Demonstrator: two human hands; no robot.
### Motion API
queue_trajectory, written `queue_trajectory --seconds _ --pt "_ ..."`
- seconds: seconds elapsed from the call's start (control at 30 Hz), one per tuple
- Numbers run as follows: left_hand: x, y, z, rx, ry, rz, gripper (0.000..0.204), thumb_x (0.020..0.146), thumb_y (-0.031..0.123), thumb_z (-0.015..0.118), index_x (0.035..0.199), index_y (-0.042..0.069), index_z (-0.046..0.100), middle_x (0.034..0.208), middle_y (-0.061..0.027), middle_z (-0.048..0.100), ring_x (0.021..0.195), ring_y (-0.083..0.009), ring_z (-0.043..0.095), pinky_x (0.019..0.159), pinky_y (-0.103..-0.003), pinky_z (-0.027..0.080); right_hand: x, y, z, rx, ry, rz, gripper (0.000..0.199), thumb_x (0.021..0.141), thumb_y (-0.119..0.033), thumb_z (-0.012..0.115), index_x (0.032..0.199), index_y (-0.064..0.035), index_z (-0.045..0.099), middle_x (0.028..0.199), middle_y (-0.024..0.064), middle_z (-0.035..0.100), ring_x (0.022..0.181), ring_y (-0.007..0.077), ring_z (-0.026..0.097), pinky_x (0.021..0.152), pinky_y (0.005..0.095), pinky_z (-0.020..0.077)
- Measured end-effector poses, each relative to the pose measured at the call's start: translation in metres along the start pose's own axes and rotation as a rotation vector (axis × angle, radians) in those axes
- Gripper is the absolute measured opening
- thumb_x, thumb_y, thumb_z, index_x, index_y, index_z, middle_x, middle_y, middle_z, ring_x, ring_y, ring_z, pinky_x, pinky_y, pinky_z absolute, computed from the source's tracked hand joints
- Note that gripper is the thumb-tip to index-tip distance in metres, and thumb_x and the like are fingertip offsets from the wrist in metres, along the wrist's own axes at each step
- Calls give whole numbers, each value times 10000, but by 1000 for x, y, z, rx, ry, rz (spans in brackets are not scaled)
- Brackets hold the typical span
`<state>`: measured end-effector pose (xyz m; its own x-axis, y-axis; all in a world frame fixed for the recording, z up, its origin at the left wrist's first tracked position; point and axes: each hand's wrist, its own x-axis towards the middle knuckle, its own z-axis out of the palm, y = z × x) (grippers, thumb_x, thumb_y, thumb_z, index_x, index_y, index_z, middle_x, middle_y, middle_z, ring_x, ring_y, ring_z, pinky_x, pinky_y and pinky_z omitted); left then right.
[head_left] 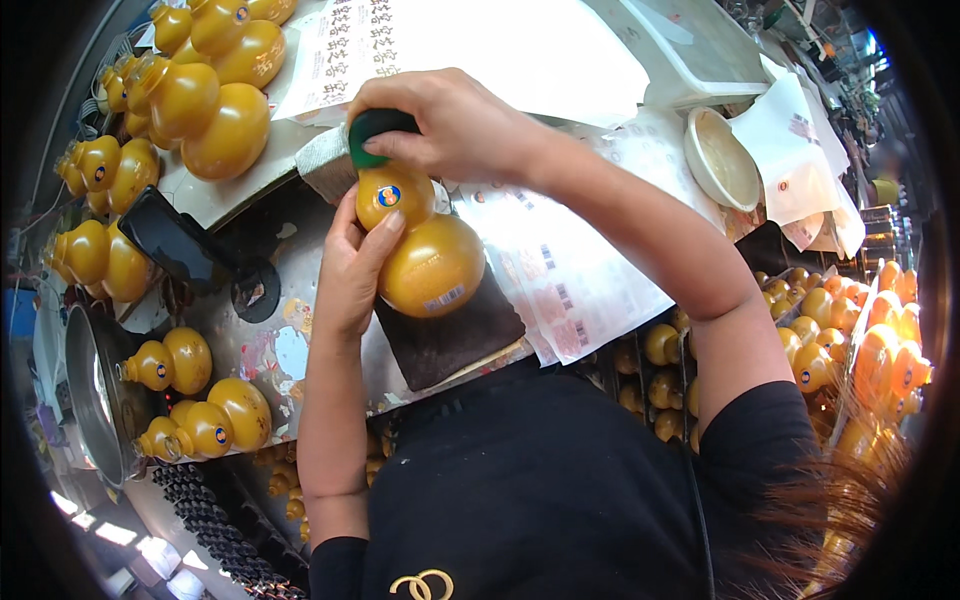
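Observation:
A yellow gourd-shaped bottle (432, 265) lies tilted over a dark cloth pad (440, 345), its wide base toward me. A round blue sticker shows on its upper bulb and a small barcode label on its lower one. My left hand (355, 262) grips it from the left, thumb across the waist. With fingers curled, my right hand (450, 120) holds a dark green rounded piece (372, 135) against the upper bulb, where the bottle's neck is hidden. I cannot make out what kind of tool the green piece is. Behind it sits a whitish block (322, 165).
More gourd bottles (225, 130) crowd the left side. A phone on a stand (170, 235) and a metal pan (92, 390) are nearby. Sticker sheets (570, 265) cover the right, near a bowl (722, 160) and a clear plastic bin (690, 50). Small gourds (810, 320) fill crates at right.

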<state>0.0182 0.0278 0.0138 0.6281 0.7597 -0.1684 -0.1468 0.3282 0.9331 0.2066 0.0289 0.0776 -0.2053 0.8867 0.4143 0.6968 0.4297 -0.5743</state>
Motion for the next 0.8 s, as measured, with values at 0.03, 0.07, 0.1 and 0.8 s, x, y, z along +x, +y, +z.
queue_trajectory --seconds 0.03,0.07,0.1,0.8 --pt "-1 1 -1 -62 -4 -11 505 919 157 533 1369 -5 371 1228 -118 542 1107 -182 558 966 -320 447 -6 -1 -1 -43 60 -147 218 824 -91 669 1041 -90 643 944 95 662 858 261 650 789 352 518" --pt "-1 4 -1 -123 -7 -22 509 918 160 495 1380 -7 362 1253 -123 530 1133 -190 545 992 -331 427 -15 -3 -3 -86 119 -295 226 800 -67 683 1018 -117 653 927 66 663 854 254 642 781 355 505" --pt "-1 4 -3 -186 -13 -36 516 917 163 456 1392 -9 352 1278 -128 517 1160 -198 531 1017 -341 407 -25 -3 1 -69 165 -356 243 749 -61 715 977 -129 665 874 32 660 854 224 630 786 357 476" --pt "10 4 -7 -225 7 -3 426 972 277 360 1297 16 445 1219 -104 564 1133 -190 540 1011 -337 391 -67 -20 -4 -109 -13 -341 197 720 -17 702 889 -117 694 846 26 666 875 191 635 836 333 467"
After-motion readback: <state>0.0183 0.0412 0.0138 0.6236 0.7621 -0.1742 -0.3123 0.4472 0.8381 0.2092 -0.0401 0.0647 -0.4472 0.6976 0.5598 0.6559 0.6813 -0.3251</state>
